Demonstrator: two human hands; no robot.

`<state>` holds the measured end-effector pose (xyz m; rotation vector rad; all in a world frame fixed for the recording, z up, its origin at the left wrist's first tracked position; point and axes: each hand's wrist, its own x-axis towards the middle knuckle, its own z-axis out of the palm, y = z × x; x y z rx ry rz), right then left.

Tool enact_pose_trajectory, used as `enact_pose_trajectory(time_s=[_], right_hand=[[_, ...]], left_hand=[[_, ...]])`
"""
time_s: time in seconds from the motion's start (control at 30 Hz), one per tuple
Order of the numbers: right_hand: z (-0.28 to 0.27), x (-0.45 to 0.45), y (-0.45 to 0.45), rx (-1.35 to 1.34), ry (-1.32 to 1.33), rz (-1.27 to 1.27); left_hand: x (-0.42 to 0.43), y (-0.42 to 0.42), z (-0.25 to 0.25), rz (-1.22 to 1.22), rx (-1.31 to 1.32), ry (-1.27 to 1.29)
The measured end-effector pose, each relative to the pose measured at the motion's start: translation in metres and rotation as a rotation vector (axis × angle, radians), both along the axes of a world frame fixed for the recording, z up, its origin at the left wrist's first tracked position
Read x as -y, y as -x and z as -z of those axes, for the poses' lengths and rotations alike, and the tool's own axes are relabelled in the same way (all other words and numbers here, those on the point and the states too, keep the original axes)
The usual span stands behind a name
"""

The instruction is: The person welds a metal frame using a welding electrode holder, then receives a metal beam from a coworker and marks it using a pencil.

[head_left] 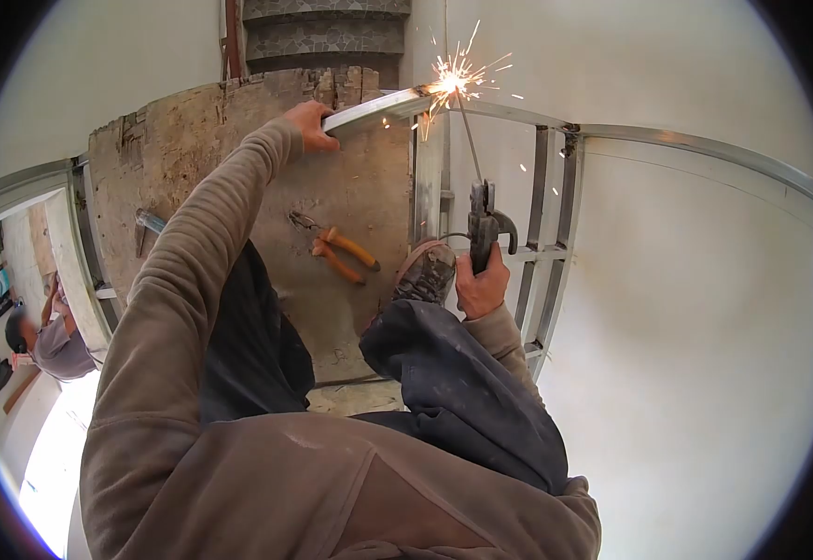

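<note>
My left hand (311,127) grips the near end of a metal bar (374,109), thumb and fingers around it. The bar's far end meets the metal frame (509,114), where a bright arc throws sparks. My right hand (483,283) is wrapped round the handle of a black electrode holder (483,219). A thin welding rod (469,140) runs from the holder up to the arc. Below my left hand, orange-handled pliers (343,254) lie on the worn wooden board (369,177). A hammer (150,221) rests by my left forearm.
My shoe (425,273) is on the board beside the frame's uprights. Stone-patterned steps (325,37) rise beyond the board. White walls stand on both sides. Through an opening at the left, another person (63,350) is visible near hanging items.
</note>
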<state>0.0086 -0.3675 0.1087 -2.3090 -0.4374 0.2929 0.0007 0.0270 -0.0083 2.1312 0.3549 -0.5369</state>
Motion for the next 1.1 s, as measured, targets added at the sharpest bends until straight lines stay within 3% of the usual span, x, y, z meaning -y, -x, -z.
enact_pose_trajectory(time_s=[0.43,0.5,0.63,0.73,1.1], right_hand=[[-0.004,-0.005,-0.006,-0.044,0.051,-0.01],[-0.004,-0.004,-0.006,-0.06,0.083,-0.013],[-0.002,-0.003,-0.006,-0.057,0.053,-0.011],[0.002,-0.002,-0.004,-0.01,-0.025,-0.005],[0.0,-0.002,-0.006,-0.083,0.063,-0.001]], left_hand=[[0.001,-0.001,0.002,-0.027,-0.023,0.01],[-0.001,-0.008,0.004,0.05,-0.081,-0.146],[0.001,-0.002,-0.006,-0.013,-0.046,0.009],[0.001,-0.001,0.002,-0.012,-0.02,0.029],[0.002,-0.001,-0.005,-0.024,-0.025,-0.014]])
